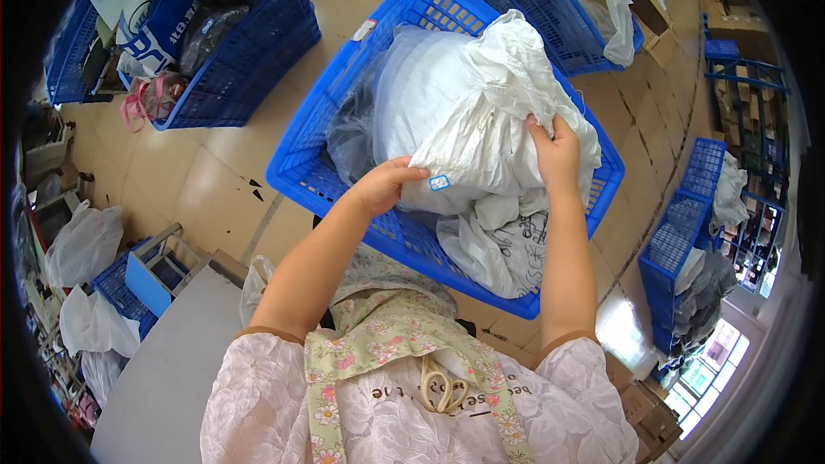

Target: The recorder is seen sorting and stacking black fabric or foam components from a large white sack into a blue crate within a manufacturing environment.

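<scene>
A large white woven sack (455,112), bulging and creased, fills much of a blue plastic crate (296,142) in front of me. My left hand (387,185) pinches the sack's near left edge, beside a small blue-rimmed white label (439,182). Higher up, near the bunched top of the sack, my right hand (555,150) grips a fold of the cloth between thumb and fingers. Dark clear plastic (351,133) lies along the crate's left side. Below the sack, a crumpled white bag (494,249) with dark markings rests against the near wall.
Another blue crate (249,51) with bags stands at the upper left, and one (550,13) with clear plastic at the upper right. A grey table (172,369) is at lower left. Stacked blue crates (675,241) stand on the right. Tiled floor (206,172) shows between them.
</scene>
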### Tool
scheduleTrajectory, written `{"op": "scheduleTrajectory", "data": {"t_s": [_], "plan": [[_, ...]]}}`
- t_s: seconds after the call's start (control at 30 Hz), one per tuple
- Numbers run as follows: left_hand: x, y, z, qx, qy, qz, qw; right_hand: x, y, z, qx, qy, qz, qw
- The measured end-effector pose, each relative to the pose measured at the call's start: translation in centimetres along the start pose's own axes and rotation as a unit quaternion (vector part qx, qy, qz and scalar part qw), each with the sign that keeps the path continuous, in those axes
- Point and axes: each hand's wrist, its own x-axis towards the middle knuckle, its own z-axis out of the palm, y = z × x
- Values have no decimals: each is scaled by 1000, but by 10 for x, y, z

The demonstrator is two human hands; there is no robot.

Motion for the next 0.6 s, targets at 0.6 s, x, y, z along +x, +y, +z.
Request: {"op": "scheduleTrajectory", "data": {"t_s": [0.6], "plan": [[-68,52,65,-92,-106,110,984,-3,-125,-26,349,214,-32,912]]}}
